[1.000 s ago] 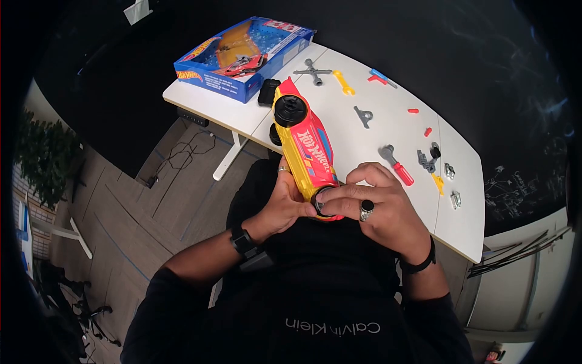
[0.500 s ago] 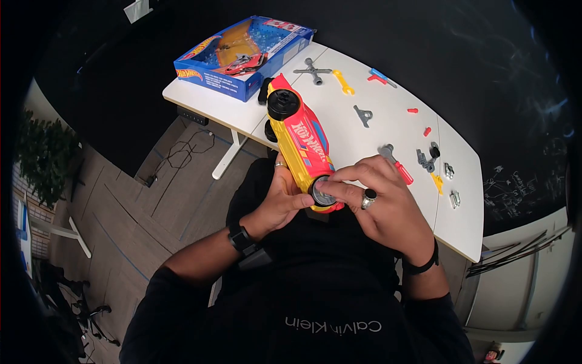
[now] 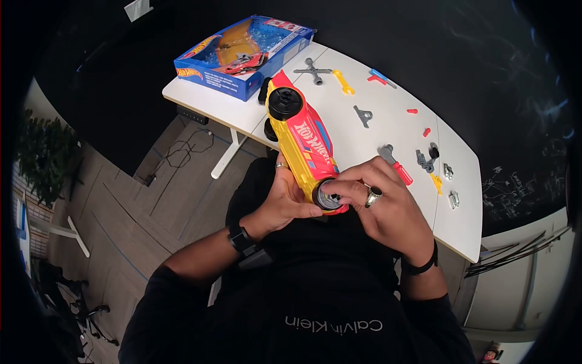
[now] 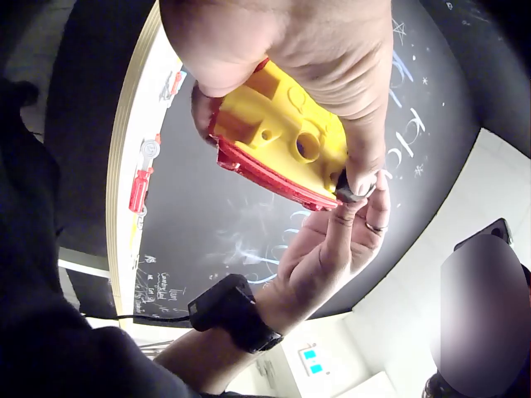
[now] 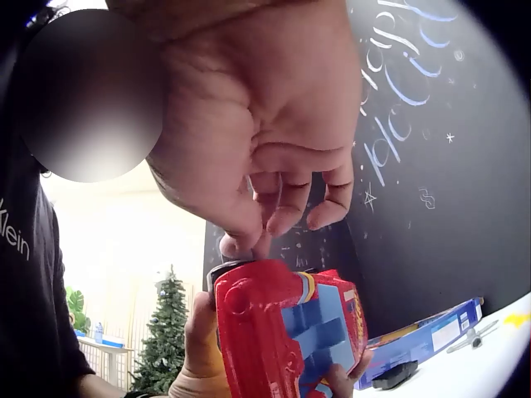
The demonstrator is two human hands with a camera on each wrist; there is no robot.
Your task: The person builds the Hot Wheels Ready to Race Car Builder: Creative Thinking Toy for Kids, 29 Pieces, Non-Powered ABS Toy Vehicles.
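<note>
A red and yellow toy car (image 3: 308, 141) is held on its side over the lap, near the table's front edge. My left hand (image 3: 284, 197) grips its yellow underside, seen close in the left wrist view (image 4: 282, 124), with the thumb beside the near wheel (image 3: 328, 194). With thumb and fingertips my right hand (image 3: 388, 206) pinches at that wheel's grey hub; what lies between the tips is hidden. A black wheel (image 3: 285, 104) is on the car's far end. The right wrist view shows the right hand (image 5: 257, 124) above the car's red body (image 5: 257, 332).
On the white table (image 3: 388, 91) lie a grey cross-shaped piece (image 3: 313, 71), a yellow wrench (image 3: 343, 82), a grey bracket (image 3: 363, 116), a red-handled tool (image 3: 402, 173), a blue and red tool (image 3: 381, 77) and several small parts. A blue box (image 3: 242, 57) stands at the back left.
The car's far end has shifted slightly left and upward. My right fingers have shifted over the near wheel, and more of its grey hub shows.
</note>
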